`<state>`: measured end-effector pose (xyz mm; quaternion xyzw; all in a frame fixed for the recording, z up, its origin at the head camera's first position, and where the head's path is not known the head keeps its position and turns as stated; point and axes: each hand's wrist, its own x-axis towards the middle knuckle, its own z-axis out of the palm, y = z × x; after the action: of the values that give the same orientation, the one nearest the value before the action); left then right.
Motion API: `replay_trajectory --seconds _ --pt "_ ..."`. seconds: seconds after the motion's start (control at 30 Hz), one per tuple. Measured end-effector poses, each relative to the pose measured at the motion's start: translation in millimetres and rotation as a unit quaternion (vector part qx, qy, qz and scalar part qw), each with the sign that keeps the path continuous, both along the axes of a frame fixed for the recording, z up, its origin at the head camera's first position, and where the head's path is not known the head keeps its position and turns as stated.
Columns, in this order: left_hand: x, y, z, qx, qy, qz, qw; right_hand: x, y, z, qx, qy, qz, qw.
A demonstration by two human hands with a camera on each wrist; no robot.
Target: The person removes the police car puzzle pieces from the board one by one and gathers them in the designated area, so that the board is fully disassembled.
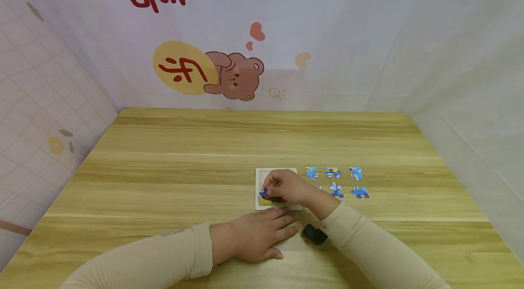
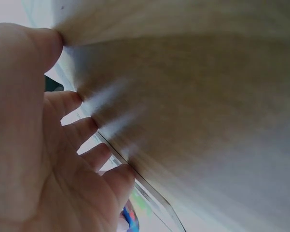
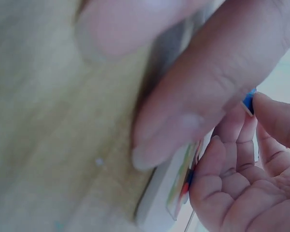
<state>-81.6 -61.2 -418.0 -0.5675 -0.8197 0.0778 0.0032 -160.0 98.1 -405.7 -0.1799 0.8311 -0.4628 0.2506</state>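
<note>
My right hand (image 1: 284,185) is over a small puzzle board (image 1: 257,189) with a pale border, pinching a blue puzzle piece (image 1: 264,192) between thumb and finger near its left side. In the right wrist view that blue piece (image 3: 249,102) shows edge-on at the thumb tip. Green and red puzzle parts lie in the board's lower area; the right hand hides much of the rest. My left hand (image 1: 262,234) lies palm down with fingers spread, its upper fingers right at the board's near edge. The left wrist view has the left hand's fingers (image 2: 89,130) resting on the table.
Several loose puzzle pieces, among them a blue one (image 1: 360,192) and another (image 1: 355,173), lie right of the board in two rows. A black object (image 1: 314,234) is by the right sleeve. White printed cloth (image 1: 348,29) hangs behind the wooden table (image 1: 163,157).
</note>
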Motion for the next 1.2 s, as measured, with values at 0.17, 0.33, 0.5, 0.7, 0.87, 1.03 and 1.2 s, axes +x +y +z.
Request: replay_trajectory --seconds 0.17,0.33,0.5,0.7,0.87,1.03,1.2 --pt "-0.2 0.5 0.3 -0.003 -0.006 0.003 1.0 0.0 2.6 2.3 -0.015 -0.02 -0.003 0.9997" --pt "-0.1 0.8 0.6 -0.008 -0.009 0.006 0.9999 1.2 7.5 7.5 -0.033 -0.035 -0.004 0.9989" --pt "0.2 0.5 0.6 -0.007 -0.006 0.007 0.9999 2.6 18.6 12.8 -0.048 -0.024 -0.007 0.9986" --pt "0.3 -0.1 -0.2 -0.006 -0.009 0.008 0.9999 3.8 34.8 21.3 -0.061 -0.016 -0.019 0.9979" --pt "0.1 0.4 -0.8 -0.014 -0.018 0.013 0.9997 2.9 49.8 23.2 -0.062 -0.003 -0.031 0.9976" --pt "0.5 0.5 -2.4 -0.019 -0.019 0.018 0.9995 3.2 61.8 24.8 -0.044 0.017 -0.04 0.9981" --pt "0.4 0.6 -2.7 -0.018 -0.025 0.021 0.9993 4.3 74.4 24.3 -0.044 0.013 -0.033 0.9984"
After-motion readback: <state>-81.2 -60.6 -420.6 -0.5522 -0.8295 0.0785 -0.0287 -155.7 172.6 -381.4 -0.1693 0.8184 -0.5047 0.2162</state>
